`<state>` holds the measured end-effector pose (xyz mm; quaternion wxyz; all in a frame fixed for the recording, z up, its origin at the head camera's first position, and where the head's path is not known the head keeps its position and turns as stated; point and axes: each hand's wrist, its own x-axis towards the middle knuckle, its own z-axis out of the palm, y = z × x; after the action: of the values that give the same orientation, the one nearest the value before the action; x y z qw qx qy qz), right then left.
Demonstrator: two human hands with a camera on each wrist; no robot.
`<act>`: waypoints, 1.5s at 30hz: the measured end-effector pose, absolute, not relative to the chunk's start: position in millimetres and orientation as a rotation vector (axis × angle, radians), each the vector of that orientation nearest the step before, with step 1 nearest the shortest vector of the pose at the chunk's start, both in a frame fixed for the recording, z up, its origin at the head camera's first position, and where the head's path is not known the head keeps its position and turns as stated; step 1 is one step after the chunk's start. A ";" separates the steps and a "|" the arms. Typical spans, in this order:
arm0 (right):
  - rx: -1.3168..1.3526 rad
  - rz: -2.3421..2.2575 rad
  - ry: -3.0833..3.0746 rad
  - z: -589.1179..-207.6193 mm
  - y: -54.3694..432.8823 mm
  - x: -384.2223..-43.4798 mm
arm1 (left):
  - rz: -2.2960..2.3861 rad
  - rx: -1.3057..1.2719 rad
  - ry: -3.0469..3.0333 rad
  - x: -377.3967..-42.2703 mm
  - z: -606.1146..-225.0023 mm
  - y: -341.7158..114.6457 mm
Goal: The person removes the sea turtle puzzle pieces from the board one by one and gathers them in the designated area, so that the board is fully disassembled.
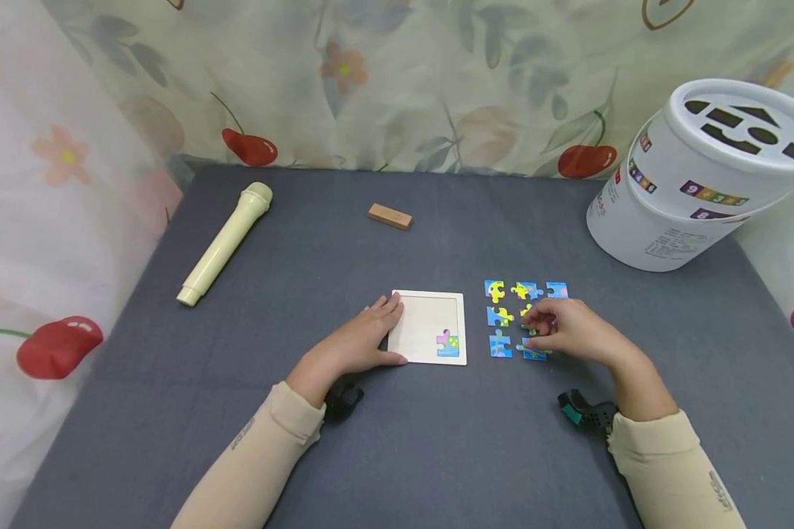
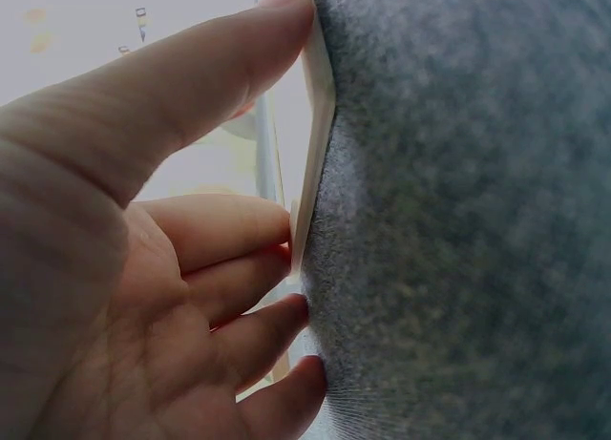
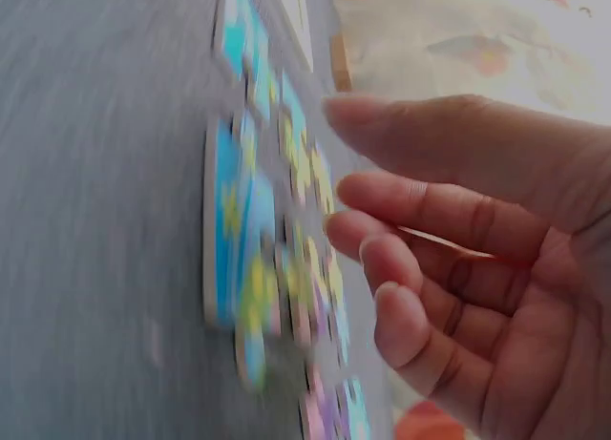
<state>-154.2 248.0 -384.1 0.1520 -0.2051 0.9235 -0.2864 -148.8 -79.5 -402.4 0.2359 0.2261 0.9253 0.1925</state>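
A square wooden puzzle tray [image 1: 415, 323] lies in front of my left hand [image 1: 357, 338]. Its lower right corner holds one jigsaw piece [image 1: 448, 345], blue with pink and yellow. The left hand rests along the tray's left side, thumb [image 2: 277, 25] at the near corner and index fingertip [image 2: 277, 220] against the edge. To the right of the tray, my right hand [image 1: 572, 330] hovers over rows of colourful jigsaw pieces [image 1: 500, 345], partly covering them. In the right wrist view, thumb and fingers are apart with nothing between them; a blue-and-yellow piece [image 3: 229, 220] lies near below.
A cream baton-like tube [image 1: 225, 242] lies at the back left. Behind the tray sits a small wooden block [image 1: 390, 217]. A large white bucket [image 1: 675, 213] with a shape-hole lid stands at the back right. Patterned cloth [image 1: 403, 88] rises behind the grey table [image 1: 437, 448].
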 end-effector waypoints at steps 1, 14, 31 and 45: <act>-0.596 -0.847 2.635 -385.0 243.8 -155.8 | 0.526 0.622 2.537 -148.8 -402.8 -79.6; -0.737 -1.002 2.451 -398.0 182.2 -174.9 | 0.520 0.629 2.537 -149.7 -402.9 -79.7; -0.750 -0.939 2.477 -402.1 152.7 -174.1 | 0.535 0.637 2.538 -149.7 -403.3 -80.1; -0.643 -0.953 2.414 -400.1 152.0 -173.6 | 0.537 0.650 2.541 -149.8 -402.4 -79.8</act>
<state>-173.6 152.0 -400.1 0.2318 -0.2338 0.8783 -0.3466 -149.8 -79.8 -402.4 0.2301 0.2363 0.9236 0.1953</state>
